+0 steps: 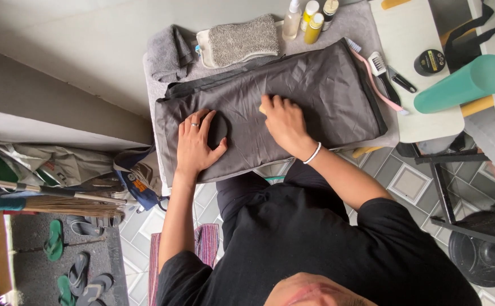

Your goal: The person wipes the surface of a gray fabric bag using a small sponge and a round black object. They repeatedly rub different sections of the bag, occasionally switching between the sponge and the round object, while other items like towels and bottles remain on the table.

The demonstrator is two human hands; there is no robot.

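A dark grey fabric bag (pixel 327 90) lies flat across a small grey-covered table (pixel 366 28). My left hand (pixel 195 141), with a ring on one finger, rests flat on the bag's left part, fingers around a round black object (pixel 218 128). My right hand (pixel 281 120), a white bracelet at the wrist, presses down on the middle of the bag with a small yellowish thing (pixel 262 109) under its fingertips; most of that thing is hidden.
A folded grey cloth (pixel 168 52) and a grey sponge pad (pixel 239 39) lie at the table's far edge, beside several small bottles (pixel 311 20). Brushes (pixel 382 71), a round black tin (pixel 429 61) and a green roll (pixel 464 84) sit on the right. Brooms (pixel 49 201) and sandals (pixel 72 266) lie left.
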